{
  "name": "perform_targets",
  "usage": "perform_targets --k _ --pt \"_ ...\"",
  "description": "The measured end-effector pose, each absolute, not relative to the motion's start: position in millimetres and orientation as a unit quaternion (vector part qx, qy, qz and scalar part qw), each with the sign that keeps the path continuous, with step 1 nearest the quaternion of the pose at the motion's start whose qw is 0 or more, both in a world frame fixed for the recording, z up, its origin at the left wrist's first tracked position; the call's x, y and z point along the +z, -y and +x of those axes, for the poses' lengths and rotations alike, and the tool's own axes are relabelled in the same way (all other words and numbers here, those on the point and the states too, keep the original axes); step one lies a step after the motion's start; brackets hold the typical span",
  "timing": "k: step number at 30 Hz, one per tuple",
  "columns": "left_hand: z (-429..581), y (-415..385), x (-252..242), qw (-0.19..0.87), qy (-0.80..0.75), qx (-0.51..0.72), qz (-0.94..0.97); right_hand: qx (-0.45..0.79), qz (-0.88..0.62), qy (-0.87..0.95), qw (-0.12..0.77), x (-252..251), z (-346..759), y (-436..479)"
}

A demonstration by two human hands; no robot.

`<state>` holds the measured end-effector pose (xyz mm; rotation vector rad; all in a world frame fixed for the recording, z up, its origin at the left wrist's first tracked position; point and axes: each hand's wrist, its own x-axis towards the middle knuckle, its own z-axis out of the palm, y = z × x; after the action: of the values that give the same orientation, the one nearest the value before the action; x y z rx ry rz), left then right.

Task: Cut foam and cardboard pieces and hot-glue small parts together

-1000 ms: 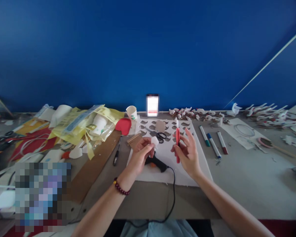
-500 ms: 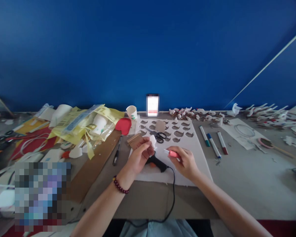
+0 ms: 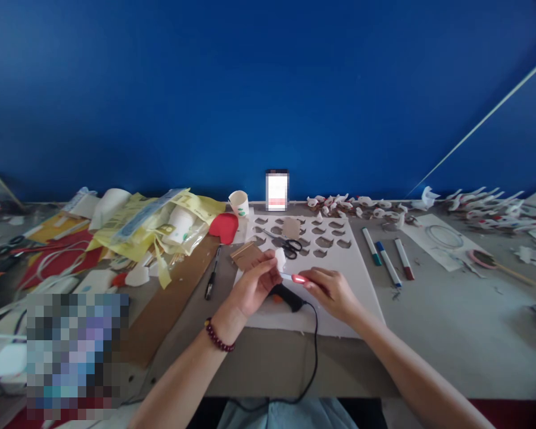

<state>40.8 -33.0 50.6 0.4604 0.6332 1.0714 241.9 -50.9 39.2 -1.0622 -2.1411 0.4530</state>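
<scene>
My left hand (image 3: 252, 287) pinches a small white piece (image 3: 280, 258), perhaps paper or foam, over the white sheet. In my right hand (image 3: 335, 292) is a slim red-handled tool (image 3: 298, 279) with a thin pale tip; its exact kind is unclear. That tip points left and is at or very near the fingers and the white piece. Below the hands lies a black glue gun (image 3: 290, 298) with a cord. The white sheet (image 3: 343, 286) has rows of curved cut-outs. On it rest black-handled scissors (image 3: 292, 248) and a small beige square (image 3: 290, 227).
Left are a black pen (image 3: 211, 277), brown cardboard (image 3: 178, 292), a red heart-shaped piece (image 3: 224, 229), a paper cup (image 3: 238, 203) and yellow packaging (image 3: 129, 223). Right lie several markers (image 3: 388, 263) and white cut shapes (image 3: 486, 208). A phone (image 3: 277, 190) stands against the blue wall.
My right hand has brought the red-handled tool left, so its tip now reaches the white piece or the left fingers. The left hand has shifted very slightly.
</scene>
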Motion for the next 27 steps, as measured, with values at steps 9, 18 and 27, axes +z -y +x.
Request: perform_targets --k 9,18,27 --pt "43.2 31.4 50.2 0.776 -0.310 0.510 0.203 0.144 -0.420 0.826 0.348 41.0 242.9 50.1" --pt "41.2 29.6 48.5 0.777 -0.318 0.498 0.216 0.111 -0.418 0.835 0.340 41.5 246.2 48.3" --pt "40.7 29.3 46.2 0.783 -0.320 0.489 0.214 0.118 -0.427 0.835 0.327 41.2 247.0 48.9"
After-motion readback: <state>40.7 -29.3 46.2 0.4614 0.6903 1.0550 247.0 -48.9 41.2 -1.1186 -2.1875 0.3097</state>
